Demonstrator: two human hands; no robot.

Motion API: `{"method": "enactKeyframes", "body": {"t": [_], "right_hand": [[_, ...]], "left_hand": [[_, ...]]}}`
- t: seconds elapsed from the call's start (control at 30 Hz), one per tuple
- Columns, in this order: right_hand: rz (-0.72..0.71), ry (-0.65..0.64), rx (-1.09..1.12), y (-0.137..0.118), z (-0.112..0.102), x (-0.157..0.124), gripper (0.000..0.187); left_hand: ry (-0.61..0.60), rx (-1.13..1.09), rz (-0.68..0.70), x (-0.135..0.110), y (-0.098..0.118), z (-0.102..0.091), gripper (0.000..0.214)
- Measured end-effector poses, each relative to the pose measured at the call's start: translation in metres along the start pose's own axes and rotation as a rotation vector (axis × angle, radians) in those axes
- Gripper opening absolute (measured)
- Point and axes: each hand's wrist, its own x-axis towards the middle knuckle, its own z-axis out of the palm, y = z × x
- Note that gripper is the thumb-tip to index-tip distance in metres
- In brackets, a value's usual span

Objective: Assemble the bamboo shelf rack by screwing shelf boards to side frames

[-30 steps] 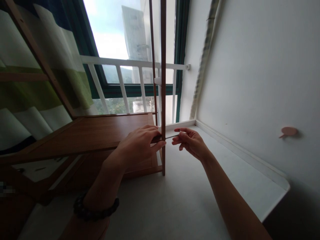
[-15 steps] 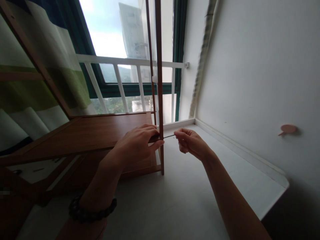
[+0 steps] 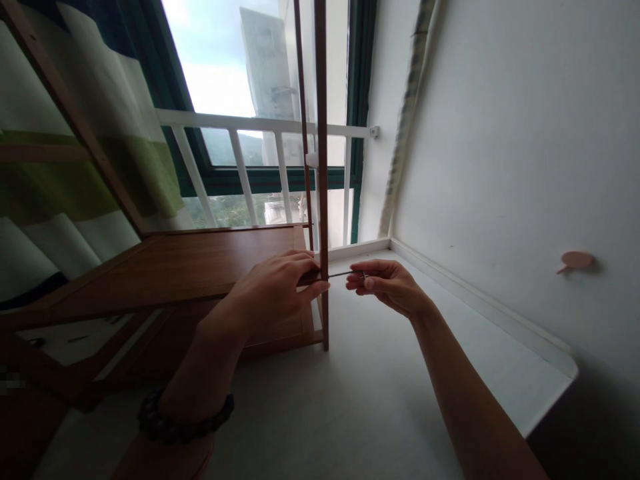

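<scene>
My left hand (image 3: 273,290), with a dark bead bracelet on the wrist, is closed around the corner of the brown wooden shelf board (image 3: 210,257), against the upright post (image 3: 321,193). Its thumb and fingertips touch the post. On the other side of the post, my right hand (image 3: 387,283) pinches the bent outer end of a thin metal hex key (image 3: 341,273) between thumb and fingers. The key's shaft runs level to the post's outer face, and its tip is hidden there.
A lower shelf board (image 3: 280,330) lies beneath. Behind the rack are a white railing (image 3: 240,123), a window and a striped curtain (image 3: 135,133). A white wall (image 3: 500,133) with a pink hook (image 3: 576,260) rises at right, above a pale ledge (image 3: 475,340).
My right hand has shifted slightly right and its fingers have loosened and turned, so the key's bent end now shows. My left hand stays at the post.
</scene>
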Motion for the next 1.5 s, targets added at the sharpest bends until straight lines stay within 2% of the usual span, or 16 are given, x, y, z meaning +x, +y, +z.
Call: {"method": "enactKeyframes", "body": {"t": [0.1,0.23,0.47,0.7,0.83,0.9,1.07,1.2,1.3,1.4,1.5], "right_hand": [[-0.021,0.07,-0.067,0.003,0.001,0.003,0.02],[0.001,0.156,-0.061,0.002,0.01,0.007,0.026],[-0.024,0.235,0.08,0.002,0.02,0.011,0.023],[0.026,0.194,0.091,0.001,0.017,0.01,0.022],[-0.01,0.255,0.192,0.006,0.023,0.013,0.014],[0.016,0.272,0.238,0.008,0.024,0.014,0.012],[0.121,0.115,0.226,0.005,0.012,0.008,0.027],[0.094,0.104,-0.001,0.001,0.006,0.004,0.023],[0.143,0.026,-0.145,-0.003,0.008,0.002,0.03],[0.215,-0.035,-0.106,-0.006,0.013,0.002,0.037],[0.246,-0.01,-0.055,-0.007,0.017,0.003,0.038]], "left_hand": [[-0.001,0.077,-0.053,-0.001,0.003,0.0,0.044],[0.021,0.204,-0.139,0.002,0.012,0.005,0.057],[0.102,0.283,-0.182,0.007,0.023,0.018,0.038],[0.108,0.281,-0.21,0.008,0.024,0.02,0.036],[0.101,0.264,-0.222,0.008,0.025,0.019,0.036],[0.101,0.264,-0.218,0.008,0.026,0.019,0.035],[0.1,0.279,-0.21,0.008,0.028,0.018,0.033],[0.09,0.278,-0.215,0.008,0.027,0.018,0.032],[0.085,0.259,-0.222,0.008,0.027,0.018,0.034],[0.082,0.251,-0.209,0.008,0.027,0.017,0.033],[0.085,0.261,-0.192,0.008,0.028,0.017,0.032]]}}
